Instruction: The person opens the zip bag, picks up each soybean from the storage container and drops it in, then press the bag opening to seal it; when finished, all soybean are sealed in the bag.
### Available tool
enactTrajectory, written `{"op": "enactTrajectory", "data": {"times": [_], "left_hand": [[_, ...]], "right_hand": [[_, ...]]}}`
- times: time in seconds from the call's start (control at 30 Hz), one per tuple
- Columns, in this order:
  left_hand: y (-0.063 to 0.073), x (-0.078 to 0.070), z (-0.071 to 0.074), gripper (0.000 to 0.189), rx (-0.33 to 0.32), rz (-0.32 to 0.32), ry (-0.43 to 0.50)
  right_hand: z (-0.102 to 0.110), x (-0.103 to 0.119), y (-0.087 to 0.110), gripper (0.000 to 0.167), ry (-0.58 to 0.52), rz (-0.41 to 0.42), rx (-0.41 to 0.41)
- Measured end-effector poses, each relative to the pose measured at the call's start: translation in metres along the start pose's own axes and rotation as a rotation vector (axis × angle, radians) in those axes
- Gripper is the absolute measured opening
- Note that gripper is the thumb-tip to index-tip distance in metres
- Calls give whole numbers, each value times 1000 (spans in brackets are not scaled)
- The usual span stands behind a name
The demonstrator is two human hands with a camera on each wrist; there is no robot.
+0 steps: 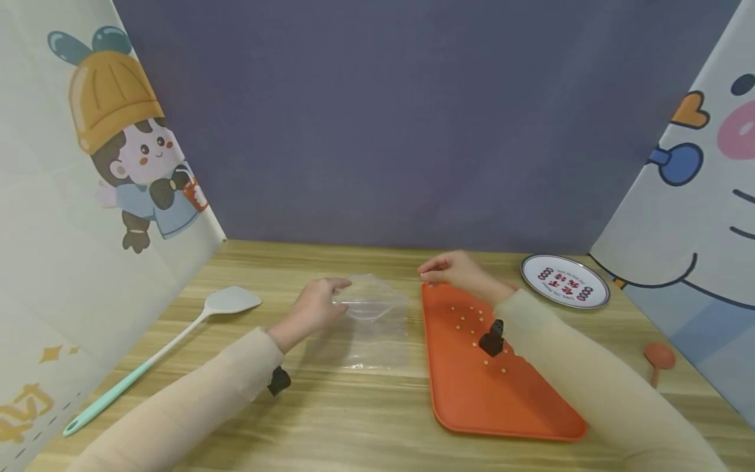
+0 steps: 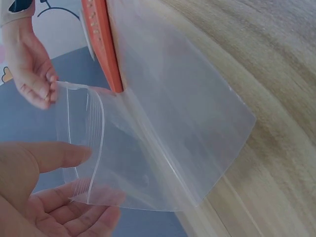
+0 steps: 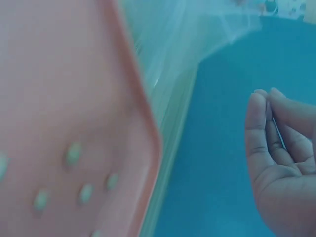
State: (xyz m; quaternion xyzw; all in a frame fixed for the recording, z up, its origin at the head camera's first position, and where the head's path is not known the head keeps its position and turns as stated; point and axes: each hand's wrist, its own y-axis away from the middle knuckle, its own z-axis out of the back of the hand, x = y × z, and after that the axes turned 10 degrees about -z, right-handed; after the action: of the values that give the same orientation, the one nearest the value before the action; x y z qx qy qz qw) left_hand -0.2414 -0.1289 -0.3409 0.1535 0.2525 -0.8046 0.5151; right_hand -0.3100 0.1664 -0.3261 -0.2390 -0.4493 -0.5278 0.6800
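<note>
My left hand [image 1: 315,305] holds a clear zip bag [image 2: 133,143] near its mouth. The thumb lies over the zip strip and the other fingers lie behind the plastic. To the right, my right hand [image 1: 454,272] is above the far left corner of an orange tray [image 1: 466,413], close to the bag's mouth. Its thumb and fingertips [image 3: 257,101] are pinched together, with a pale speck like a small bean at the tips, mostly hidden. Several small pale beans [image 3: 74,152] lie scattered on the tray.
A white spatula [image 1: 227,301] with a mint handle lies on the table at left. A printed white plate [image 1: 560,265] stands behind the tray at right, and a small reddish spoon [image 1: 659,355] lies at the far right. A dark panel [image 1: 377,131] closes off the back.
</note>
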Motion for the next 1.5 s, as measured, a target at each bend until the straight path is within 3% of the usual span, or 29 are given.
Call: {"op": "enactTrajectory", "data": {"times": [0.3,0.67,0.87,1.0,1.2,1.5], "left_hand": [[-4,-2,-2,53,24,13,9],[-8,-3,-1,51,32,-32,-2],[-9,-3,-2,50,14,-42,-17],[-7,-3,-4,51,19,-30,25],[-3,-3,-3,53,26,-11,37],[0,-7,1,53,41,-34,-32]], "right_hand": [[-40,32,-15,26,-23,66,80],[-61,46,-21,18,86,108,-10],[-54,44,-18,20,45,107,-30],[-43,39,-14,21,33,91,-35],[-20,28,-2,22,36,3,-26],[11,-6,5,26,139,-47,-66]]}}
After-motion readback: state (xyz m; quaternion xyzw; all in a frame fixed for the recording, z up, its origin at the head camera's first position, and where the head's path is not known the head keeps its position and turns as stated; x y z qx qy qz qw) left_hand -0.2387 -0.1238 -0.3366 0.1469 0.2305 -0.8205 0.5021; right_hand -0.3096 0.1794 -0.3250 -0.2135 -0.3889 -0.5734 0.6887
